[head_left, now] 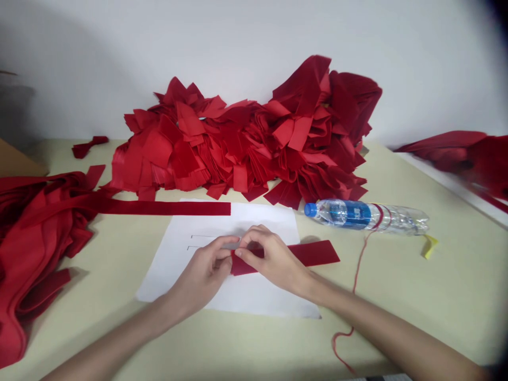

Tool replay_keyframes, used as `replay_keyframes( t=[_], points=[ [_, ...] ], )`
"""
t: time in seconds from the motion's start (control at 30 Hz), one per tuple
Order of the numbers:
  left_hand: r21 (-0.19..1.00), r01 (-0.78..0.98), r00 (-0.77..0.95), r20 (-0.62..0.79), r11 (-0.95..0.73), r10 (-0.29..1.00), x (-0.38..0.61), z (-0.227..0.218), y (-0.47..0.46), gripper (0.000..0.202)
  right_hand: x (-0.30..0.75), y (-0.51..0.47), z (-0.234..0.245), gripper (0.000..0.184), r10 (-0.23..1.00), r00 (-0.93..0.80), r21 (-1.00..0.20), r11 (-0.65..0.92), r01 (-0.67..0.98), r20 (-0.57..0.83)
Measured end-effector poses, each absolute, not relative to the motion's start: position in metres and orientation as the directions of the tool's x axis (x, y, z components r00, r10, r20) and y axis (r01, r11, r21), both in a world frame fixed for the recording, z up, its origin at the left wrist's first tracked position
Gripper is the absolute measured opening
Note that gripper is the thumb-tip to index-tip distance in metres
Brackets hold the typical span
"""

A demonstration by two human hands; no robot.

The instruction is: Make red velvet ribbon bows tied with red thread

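Observation:
Over a white sheet of paper with thin ruled lines, my two hands meet at the left end of a flat red velvet ribbon strip. My left hand pinches that end, its fingers curled. Thumb and forefinger of my right hand close on the same end, right beside the left fingertips. From there the strip runs right, passing behind my right hand. Another long red ribbon lies across the paper's top edge, its cut end above my hands.
A big heap of red ribbon pieces stands against the wall. Loose ribbon piles up at left, near a small tied piece. At right lies a plastic bottle wound with red string; more red fabric sits beyond.

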State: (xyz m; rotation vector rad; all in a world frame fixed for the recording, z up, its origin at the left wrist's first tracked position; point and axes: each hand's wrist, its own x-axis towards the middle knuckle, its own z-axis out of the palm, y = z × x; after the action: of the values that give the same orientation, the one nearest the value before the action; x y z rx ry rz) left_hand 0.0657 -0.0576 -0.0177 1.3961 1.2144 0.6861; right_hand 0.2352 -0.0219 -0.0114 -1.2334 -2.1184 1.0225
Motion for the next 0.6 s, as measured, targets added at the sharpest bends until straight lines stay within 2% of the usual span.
replay_keyframes(
  t=[0.4,0.5,0.6],
  points=[
    [0.952,0.244,0.268,-0.251,0.187,0.93,0.066,-0.019,-0.058,0.031,0.233,-0.024,-0.013,0.006,0.882,-0.469,-0.762,0.331,0.557,0.041],
    [0.955,0.233,0.298,-0.252,0.186,0.921,0.067,-0.018,-0.057,0.034,0.235,-0.024,-0.01,0.005,0.874,-0.485,-0.764,0.335,0.551,0.033],
    [0.946,0.304,0.311,-0.21,0.113,0.927,0.062,-0.009,-0.054,0.037,0.244,-0.019,-0.001,0.017,0.811,-0.585,-0.781,0.364,0.508,-0.003]
  ],
)
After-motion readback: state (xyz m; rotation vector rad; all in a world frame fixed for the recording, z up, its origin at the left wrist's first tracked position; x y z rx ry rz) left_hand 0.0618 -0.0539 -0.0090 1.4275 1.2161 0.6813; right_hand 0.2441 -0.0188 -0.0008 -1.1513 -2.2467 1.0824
